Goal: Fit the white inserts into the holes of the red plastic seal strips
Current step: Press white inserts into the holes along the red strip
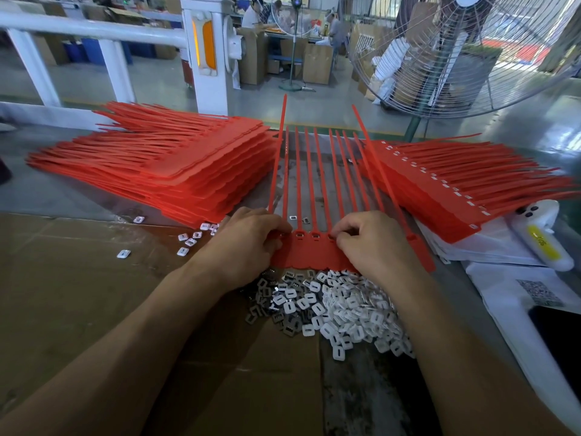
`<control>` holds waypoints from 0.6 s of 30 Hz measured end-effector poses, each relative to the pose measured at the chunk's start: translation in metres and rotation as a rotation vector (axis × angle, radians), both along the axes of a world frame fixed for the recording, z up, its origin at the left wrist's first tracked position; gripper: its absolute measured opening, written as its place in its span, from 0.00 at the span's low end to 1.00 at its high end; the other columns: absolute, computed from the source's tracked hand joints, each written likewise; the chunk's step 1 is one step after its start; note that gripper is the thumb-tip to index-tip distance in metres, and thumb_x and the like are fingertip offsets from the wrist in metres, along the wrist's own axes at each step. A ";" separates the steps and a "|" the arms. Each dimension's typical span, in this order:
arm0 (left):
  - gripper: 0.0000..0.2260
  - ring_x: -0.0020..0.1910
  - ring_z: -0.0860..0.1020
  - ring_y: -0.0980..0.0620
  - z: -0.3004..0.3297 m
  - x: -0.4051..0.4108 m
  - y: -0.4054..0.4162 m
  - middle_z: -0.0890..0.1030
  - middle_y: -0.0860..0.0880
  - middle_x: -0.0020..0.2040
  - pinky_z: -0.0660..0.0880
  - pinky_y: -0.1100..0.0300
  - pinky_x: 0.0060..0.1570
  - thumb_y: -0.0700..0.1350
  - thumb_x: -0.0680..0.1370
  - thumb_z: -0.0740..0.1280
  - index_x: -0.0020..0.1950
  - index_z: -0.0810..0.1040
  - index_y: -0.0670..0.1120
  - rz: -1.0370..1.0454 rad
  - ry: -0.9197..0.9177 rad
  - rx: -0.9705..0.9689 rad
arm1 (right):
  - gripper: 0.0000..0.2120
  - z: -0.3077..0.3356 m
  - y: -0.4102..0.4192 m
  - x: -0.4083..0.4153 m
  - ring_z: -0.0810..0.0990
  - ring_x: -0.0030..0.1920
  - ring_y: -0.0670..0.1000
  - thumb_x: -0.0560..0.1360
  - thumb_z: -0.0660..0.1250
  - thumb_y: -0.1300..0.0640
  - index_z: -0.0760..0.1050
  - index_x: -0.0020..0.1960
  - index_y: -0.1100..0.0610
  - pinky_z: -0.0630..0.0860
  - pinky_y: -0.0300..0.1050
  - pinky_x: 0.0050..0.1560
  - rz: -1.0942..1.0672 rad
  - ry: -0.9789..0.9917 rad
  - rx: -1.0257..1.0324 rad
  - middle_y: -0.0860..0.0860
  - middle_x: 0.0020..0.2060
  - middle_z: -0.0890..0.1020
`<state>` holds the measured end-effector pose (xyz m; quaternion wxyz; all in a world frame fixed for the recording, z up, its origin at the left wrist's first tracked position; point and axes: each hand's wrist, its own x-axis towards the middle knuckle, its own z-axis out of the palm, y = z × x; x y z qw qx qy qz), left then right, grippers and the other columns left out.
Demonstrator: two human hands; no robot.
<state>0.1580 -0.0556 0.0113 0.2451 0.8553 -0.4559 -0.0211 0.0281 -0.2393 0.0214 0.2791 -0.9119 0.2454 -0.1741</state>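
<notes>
Both hands bear on the strip sheet (309, 256): the left hand (248, 243) curls its fingers onto the sheet's left holes, and the right hand (374, 243) pinches at a hole toward the right, whether round an insert I cannot tell. Left of the sheet lies the unfilled stack (163, 165); just below it, the inserts (339, 306); right of it, the filled stack (465, 187). Seating seems underway; next, each open hole likely needs an insert pressed in squarely.
</notes>
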 end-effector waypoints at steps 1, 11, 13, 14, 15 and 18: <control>0.15 0.68 0.67 0.52 0.000 0.000 0.000 0.76 0.57 0.66 0.64 0.43 0.71 0.46 0.82 0.65 0.69 0.76 0.57 0.000 -0.002 0.001 | 0.10 0.000 0.001 0.000 0.82 0.34 0.42 0.80 0.67 0.61 0.86 0.51 0.51 0.76 0.31 0.31 0.003 -0.002 -0.005 0.36 0.38 0.80; 0.15 0.67 0.68 0.51 -0.001 0.001 0.000 0.77 0.56 0.64 0.65 0.43 0.70 0.46 0.82 0.66 0.68 0.77 0.57 -0.004 -0.013 -0.008 | 0.04 0.011 0.023 -0.011 0.79 0.46 0.34 0.79 0.72 0.53 0.84 0.53 0.46 0.71 0.27 0.44 0.297 0.024 -0.021 0.35 0.46 0.80; 0.15 0.66 0.68 0.51 -0.001 0.001 0.000 0.77 0.55 0.63 0.66 0.43 0.69 0.46 0.81 0.66 0.67 0.77 0.56 -0.004 -0.017 -0.014 | 0.03 0.011 0.031 -0.010 0.79 0.46 0.34 0.78 0.73 0.52 0.85 0.50 0.45 0.72 0.29 0.43 0.381 0.064 -0.016 0.36 0.43 0.81; 0.15 0.66 0.68 0.51 -0.001 0.001 0.000 0.77 0.55 0.63 0.66 0.43 0.69 0.45 0.81 0.66 0.67 0.77 0.56 -0.003 -0.019 -0.015 | 0.03 0.011 0.034 -0.010 0.79 0.46 0.35 0.78 0.73 0.52 0.85 0.49 0.45 0.72 0.30 0.44 0.406 0.078 -0.019 0.36 0.43 0.81; 0.15 0.66 0.69 0.51 -0.001 0.001 0.000 0.77 0.55 0.63 0.66 0.43 0.69 0.45 0.81 0.66 0.67 0.77 0.56 -0.002 -0.023 -0.016 | 0.02 0.011 0.037 -0.009 0.80 0.46 0.37 0.78 0.74 0.51 0.85 0.49 0.45 0.73 0.33 0.46 0.423 0.091 -0.028 0.37 0.44 0.81; 0.15 0.66 0.69 0.50 -0.001 0.000 0.000 0.77 0.54 0.63 0.66 0.43 0.68 0.45 0.81 0.66 0.67 0.77 0.56 -0.003 -0.032 -0.016 | 0.02 0.008 0.041 -0.007 0.80 0.46 0.40 0.76 0.75 0.49 0.84 0.49 0.45 0.78 0.44 0.52 0.435 0.113 -0.045 0.40 0.46 0.81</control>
